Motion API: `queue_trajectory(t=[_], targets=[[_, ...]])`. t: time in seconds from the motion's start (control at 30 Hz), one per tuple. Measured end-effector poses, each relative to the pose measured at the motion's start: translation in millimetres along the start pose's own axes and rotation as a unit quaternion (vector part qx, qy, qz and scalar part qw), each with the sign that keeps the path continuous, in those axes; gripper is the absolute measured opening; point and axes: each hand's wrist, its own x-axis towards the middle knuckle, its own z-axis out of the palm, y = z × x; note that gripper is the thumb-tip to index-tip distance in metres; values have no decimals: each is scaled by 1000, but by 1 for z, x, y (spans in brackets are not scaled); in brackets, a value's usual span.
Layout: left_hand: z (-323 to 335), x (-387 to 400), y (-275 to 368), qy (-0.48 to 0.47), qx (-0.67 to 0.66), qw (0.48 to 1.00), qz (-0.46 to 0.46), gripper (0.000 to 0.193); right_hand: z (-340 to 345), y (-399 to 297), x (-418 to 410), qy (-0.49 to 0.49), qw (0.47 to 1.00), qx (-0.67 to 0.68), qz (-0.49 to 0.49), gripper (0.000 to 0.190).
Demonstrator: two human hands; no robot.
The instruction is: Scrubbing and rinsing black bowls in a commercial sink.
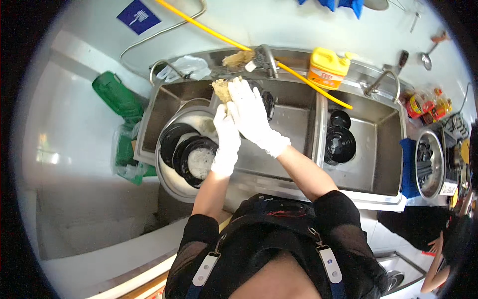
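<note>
My left hand (226, 138) and my right hand (249, 112), both in white gloves, meet over the left side of the middle sink basin (293, 136). A tan fibrous scrubbing pad (222, 91) is pressed between them near the fingertips. My right hand lies extended along it, and my left fingers touch its lower end. Behind my right hand, black dishware (267, 104) is partly hidden. Just left of my left hand, a large round tub (160, 164) holds foamy water and several black plates (178, 164).
Black bowls (340, 144) stand in the right basin (368, 164). On the back ledge are a yellow detergent jug (328, 69), another tan pad (238, 59) and a faucet (270, 61). A yellow hose (298, 73) crosses the sink. Another person's arm (436, 265) shows at lower right.
</note>
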Motion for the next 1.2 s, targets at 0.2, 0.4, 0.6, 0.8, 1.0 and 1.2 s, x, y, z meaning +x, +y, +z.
queue_trajectory(t=[0.2,0.4,0.6,0.8,1.0,1.2], targets=[[18,-20,-31,-51,267,956,108,6,-55,73,25,-76,985,69,142,43],[13,-16,-27,-64,225,970,71,5,-59,55,9,-143,988,-61,21,53],[11,-28,0,-115,47,990,-59,14,-83,141,11,-219,865,437,116,45],[-14,-18,-24,-71,61,992,-88,38,-60,159,-35,-139,841,491,181,42],[-1,-2,-70,90,-71,976,-186,38,-42,127,-89,-69,975,116,177,55],[0,-12,-93,17,-115,981,-157,32,-35,77,-70,-116,991,-58,14,48]])
